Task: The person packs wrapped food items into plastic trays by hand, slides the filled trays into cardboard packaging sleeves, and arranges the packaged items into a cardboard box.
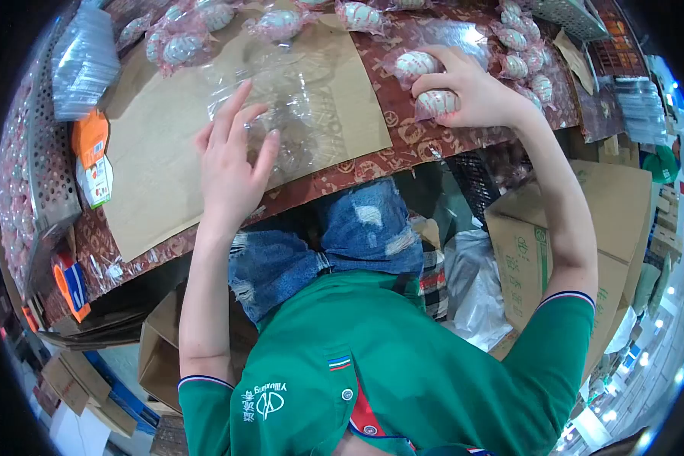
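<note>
My left hand [234, 163] is over a clear plastic tray [292, 114] with rounded hollows, which lies on brown paper [159, 152]. Its fingers are spread and hold nothing; whether the fingertips touch the tray I cannot tell. To the right, my right hand [475, 91] curls around a white egg-shaped piece with red marks in clear wrapping [437, 104]. Its upper fingers reach over a second wrapped egg-shaped piece [416, 64] just beyond. Both pieces are at the red patterned tabletop [403, 140], and their far sides are partly hidden by my fingers.
Several more wrapped pieces [279, 25] lie along the far side and right. Stacked clear trays [86, 61] stand at the left, beside a perforated metal bin [57, 167]. Orange packets [91, 140] lie near it. A cardboard box [570, 228] stands below the table's right edge.
</note>
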A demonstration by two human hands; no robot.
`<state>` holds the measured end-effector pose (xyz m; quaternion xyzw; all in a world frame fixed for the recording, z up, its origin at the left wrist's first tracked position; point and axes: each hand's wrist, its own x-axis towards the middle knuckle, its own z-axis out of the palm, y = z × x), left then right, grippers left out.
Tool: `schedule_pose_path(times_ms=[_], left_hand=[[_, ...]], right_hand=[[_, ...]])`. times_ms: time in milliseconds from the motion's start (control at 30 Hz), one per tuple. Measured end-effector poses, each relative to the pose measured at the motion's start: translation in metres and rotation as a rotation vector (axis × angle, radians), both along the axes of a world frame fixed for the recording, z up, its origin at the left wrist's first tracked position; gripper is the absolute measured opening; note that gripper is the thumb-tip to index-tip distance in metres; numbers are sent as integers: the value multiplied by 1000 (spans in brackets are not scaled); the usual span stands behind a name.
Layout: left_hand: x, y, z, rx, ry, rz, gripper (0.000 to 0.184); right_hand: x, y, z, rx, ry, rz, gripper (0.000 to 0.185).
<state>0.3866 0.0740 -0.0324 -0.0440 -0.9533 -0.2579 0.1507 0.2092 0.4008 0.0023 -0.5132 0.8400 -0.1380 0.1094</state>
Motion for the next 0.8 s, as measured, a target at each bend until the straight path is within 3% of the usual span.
schedule_pose_path(times_ms=[133,300,333,367,400,433,633,700,767,800], left_hand=[[-2,4,0,-28,5,-15,33],[-4,4,-2,36,-14,11,31],[-6,5,-4,22,16,6,30],[-7,4,-7,18,8,2,30],[-7,3,-11,61,19,-3,30],[-6,0,-17,104,30,-5,30],[-5,-6,-9,184,-44,6,36],[-2,-5,-10,583,-168,102,39],[-11,-24,2,1365,-387,-112,41],[-14,-17,11,1134,-337,-61,46]], right_hand=[[20,-26,3,84,67,62,41],[60,-52,-26,-791,-470,-371,50],[77,-77,-23,-942,-541,-331,55],[85,-102,-27,-1037,-408,-151,58],[97,-125,-33,-1014,-438,-71,59],[96,-141,-42,-868,-146,-50,60],[99,-145,-64,-709,-89,-90,54],[96,-146,-63,-711,-44,-82,56],[96,-146,-65,-696,-18,-82,58],[97,-146,-65,-693,-17,-89,58]])
